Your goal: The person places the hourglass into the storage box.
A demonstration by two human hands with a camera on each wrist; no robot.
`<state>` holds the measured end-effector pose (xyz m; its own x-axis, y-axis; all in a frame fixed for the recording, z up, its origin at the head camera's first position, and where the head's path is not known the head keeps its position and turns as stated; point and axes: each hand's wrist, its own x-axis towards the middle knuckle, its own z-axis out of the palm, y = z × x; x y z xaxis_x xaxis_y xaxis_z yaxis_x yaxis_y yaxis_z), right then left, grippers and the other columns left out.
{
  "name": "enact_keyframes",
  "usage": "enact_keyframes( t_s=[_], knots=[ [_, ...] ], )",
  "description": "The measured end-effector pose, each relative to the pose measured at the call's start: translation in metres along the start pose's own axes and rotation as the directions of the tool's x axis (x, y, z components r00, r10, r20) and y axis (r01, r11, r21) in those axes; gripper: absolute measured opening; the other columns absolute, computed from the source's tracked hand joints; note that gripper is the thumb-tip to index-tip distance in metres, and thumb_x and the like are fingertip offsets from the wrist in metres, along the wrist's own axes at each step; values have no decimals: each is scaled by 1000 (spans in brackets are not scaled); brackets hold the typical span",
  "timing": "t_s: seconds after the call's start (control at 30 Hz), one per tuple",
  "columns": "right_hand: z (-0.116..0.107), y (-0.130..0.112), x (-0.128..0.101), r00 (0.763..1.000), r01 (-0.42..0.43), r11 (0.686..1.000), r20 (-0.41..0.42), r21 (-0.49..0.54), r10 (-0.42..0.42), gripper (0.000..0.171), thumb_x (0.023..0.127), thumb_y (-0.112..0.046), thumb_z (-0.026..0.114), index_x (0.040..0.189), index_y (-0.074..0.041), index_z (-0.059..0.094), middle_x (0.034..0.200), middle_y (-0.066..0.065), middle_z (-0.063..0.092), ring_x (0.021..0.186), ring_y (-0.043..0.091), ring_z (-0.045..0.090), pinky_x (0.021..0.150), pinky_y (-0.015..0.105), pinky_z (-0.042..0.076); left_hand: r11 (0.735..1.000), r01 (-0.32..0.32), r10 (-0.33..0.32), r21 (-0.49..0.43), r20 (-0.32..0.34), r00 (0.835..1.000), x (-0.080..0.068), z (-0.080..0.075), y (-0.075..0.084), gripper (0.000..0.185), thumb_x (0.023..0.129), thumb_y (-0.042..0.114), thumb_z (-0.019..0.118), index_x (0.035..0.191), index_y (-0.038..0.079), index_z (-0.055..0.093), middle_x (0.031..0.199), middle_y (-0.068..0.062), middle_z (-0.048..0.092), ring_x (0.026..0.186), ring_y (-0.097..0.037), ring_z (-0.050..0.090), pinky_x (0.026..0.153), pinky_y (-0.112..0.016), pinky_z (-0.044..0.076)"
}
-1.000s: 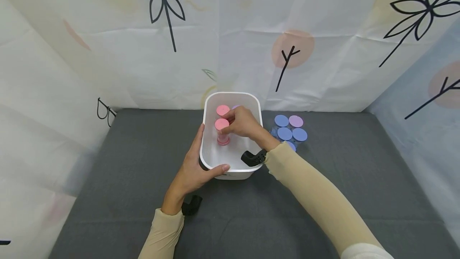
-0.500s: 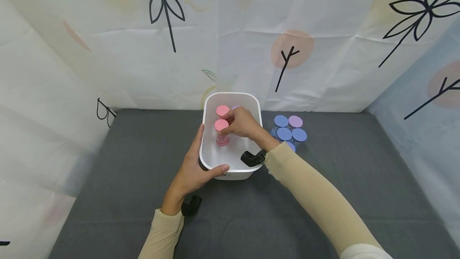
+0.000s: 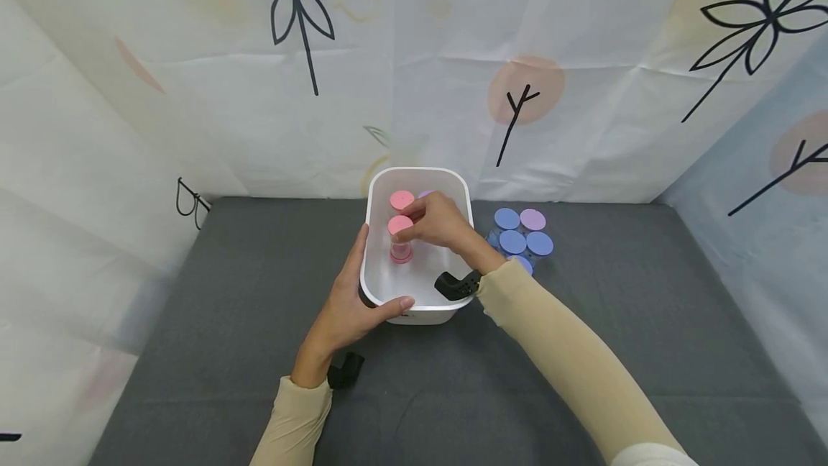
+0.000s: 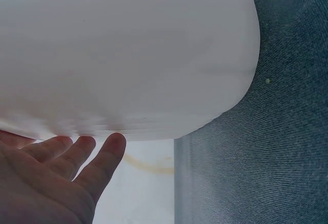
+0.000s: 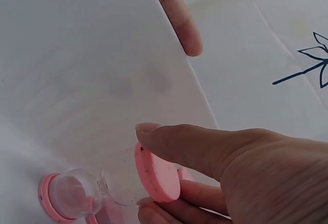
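Note:
A white bin [image 3: 414, 307] stands on the dark cloth. My left hand [image 3: 346, 308] steadies its near left corner, thumb lying at the near rim. In the left wrist view, the extended fingers [image 4: 105, 162] rest against the bin's outer wall. Inside the bin, my right hand [image 3: 440, 220] pinches the pink top cap of a sand timer [image 3: 400, 224]. Seen from the right wrist, that sand timer [image 5: 160, 175] has clear bulbs and a pink cap at each end. Another pink-capped timer [image 3: 402, 199] stands behind it. A purple-capped one [image 3: 425, 193] is mostly hidden by my right hand.
Right of the bin, several blue-capped timers [image 3: 512, 241] and one purple-capped timer [image 3: 533, 219] stand close together, partly behind my right forearm. Patterned white fabric [image 3: 440, 113] hangs along the back edge of the cloth-covered table [image 3: 647, 322].

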<state>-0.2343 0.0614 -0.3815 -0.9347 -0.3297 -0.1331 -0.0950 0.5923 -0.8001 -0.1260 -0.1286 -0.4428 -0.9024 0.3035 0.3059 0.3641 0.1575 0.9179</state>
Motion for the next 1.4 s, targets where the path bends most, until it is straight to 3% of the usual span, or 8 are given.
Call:
enact_keyframes(
  t_s=[0.33, 0.63, 0.8, 1.03, 1.4],
  knots=[
    [-2, -3, 0, 999, -9, 999, -43, -50, 7, 46, 75, -21, 92, 113, -1, 76, 101, 10, 76, 91, 20, 70, 78, 33, 56, 1000, 0, 0, -4, 0, 1000, 0, 0, -1, 123, 77, 17, 90, 165, 22, 3, 165, 9, 21, 135, -37, 46, 104, -58, 42],
    [-6, -15, -5, 999, 23, 992, -28, -125, -27, 51, 76, -21, 91, 117, 2, 73, 109, 15, 75, 98, 23, 70, 82, 33, 56, 1000, 10, -10, 2, 0, 1000, -1, 0, -3, 122, 78, 18, 89, 165, 22, 3, 165, 8, 20, 135, -27, 47, 102, -60, 43],
    [-14, -19, -9, 999, 36, 994, -18, -105, -39, 54, 76, -23, 91, 120, 3, 72, 110, 15, 74, 100, 23, 70, 83, 35, 57, 1000, 5, -5, 9, -3, 1000, -1, 0, -1, 122, 78, 20, 89, 165, 23, 3, 166, 8, 19, 138, -25, 44, 105, -59, 40],
    [-32, -20, -18, 993, 86, 994, -72, -75, -91, 49, 81, -28, 86, 118, 1, 74, 108, 12, 75, 99, 22, 71, 85, 39, 56, 1000, 14, -14, 20, -15, 1000, -1, -1, 1, 123, 77, 20, 90, 165, 24, 4, 166, 10, 17, 143, -16, 36, 111, -60, 33],
    [-66, -16, -49, 986, 104, 989, -139, 107, -89, 47, 84, -21, 85, 122, 2, 71, 116, 15, 72, 107, 27, 70, 93, 41, 54, 999, -11, 11, 35, -9, 1000, 0, -1, -1, 123, 77, 21, 90, 165, 22, 4, 165, 8, 21, 143, -18, 36, 112, -59, 32]
  ],
)
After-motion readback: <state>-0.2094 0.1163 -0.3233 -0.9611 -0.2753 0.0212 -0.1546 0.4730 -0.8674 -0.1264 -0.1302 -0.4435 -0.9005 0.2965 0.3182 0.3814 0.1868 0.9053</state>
